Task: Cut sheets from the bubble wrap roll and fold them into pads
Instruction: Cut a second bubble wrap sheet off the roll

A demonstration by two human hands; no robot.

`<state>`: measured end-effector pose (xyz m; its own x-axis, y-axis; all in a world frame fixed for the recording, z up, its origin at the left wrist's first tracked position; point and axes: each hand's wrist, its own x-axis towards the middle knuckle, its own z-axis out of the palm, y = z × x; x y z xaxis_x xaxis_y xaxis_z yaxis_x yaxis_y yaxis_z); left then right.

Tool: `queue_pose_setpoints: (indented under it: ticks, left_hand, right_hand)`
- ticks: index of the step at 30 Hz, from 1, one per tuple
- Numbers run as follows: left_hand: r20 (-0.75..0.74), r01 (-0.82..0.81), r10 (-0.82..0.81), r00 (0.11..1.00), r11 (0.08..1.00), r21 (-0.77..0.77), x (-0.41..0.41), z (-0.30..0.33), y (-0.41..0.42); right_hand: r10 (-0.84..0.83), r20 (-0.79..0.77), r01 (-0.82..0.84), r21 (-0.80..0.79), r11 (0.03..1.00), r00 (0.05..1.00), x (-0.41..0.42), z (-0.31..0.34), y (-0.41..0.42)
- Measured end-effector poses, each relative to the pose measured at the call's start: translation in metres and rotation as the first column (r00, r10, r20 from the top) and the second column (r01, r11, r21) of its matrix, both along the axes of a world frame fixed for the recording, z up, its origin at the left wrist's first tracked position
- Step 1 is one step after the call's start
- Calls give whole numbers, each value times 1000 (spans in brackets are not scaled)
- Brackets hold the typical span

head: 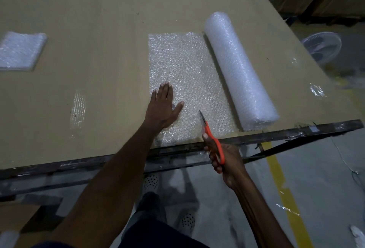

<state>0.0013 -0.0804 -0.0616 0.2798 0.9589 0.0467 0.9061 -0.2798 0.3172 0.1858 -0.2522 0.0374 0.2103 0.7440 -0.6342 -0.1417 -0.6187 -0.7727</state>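
Lying far left on the tan cardboard-covered surface [98, 20] is a folded bubble wrap pad [20, 51], flat, well apart from everything else. Right of it, nearer the front edge, a strip of clear tape [78, 110] shines on the cardboard.

Moving to centre: an unrolled bubble wrap sheet [183, 66] is spread flat on the surface, running from the far side down to the dark metal front edge [118, 159]. Its right side reaches the roll; whether they're joined can't be seen. The left hand [164, 106] lies palm-down on the sheet's left near part, fingers straight and together, thumb spread right, pressing flat, grasping nothing.

Just right of that, the right hand [223, 159] is at the front edge, fingers curled round the orange handles of the scissors [212, 138]. Grip is clenched on the scissors. Blades point away from the person, tip over the near part of the sheet, between the left thumb and the roll. Blades look nearly closed, hard to tell.

Next right, the bubble wrap roll [239, 70] lies on its side, long axis running away from the front edge, touching the sheet's right edge. Its near end sits just short of the metal edge.

Further right, two more shiny tape bits [317, 90] on the surface. Beyond the surface's right edge, a fan [322, 47] stands on the floor, blurred. A yellow floor line [284, 192] runs under the surface at lower right. The person's spotted shoes [151, 181] show below.
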Motion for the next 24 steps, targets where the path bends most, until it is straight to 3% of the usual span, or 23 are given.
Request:
queue_pose_setpoints:
  ticks: [24]
  left_hand:
    - [-2, 1, -1, 1000, 1000, -16, 0, 1, 0]
  right_hand:
    - [-1, 9, 0, 28, 1000, 1000, -6, 0, 26]
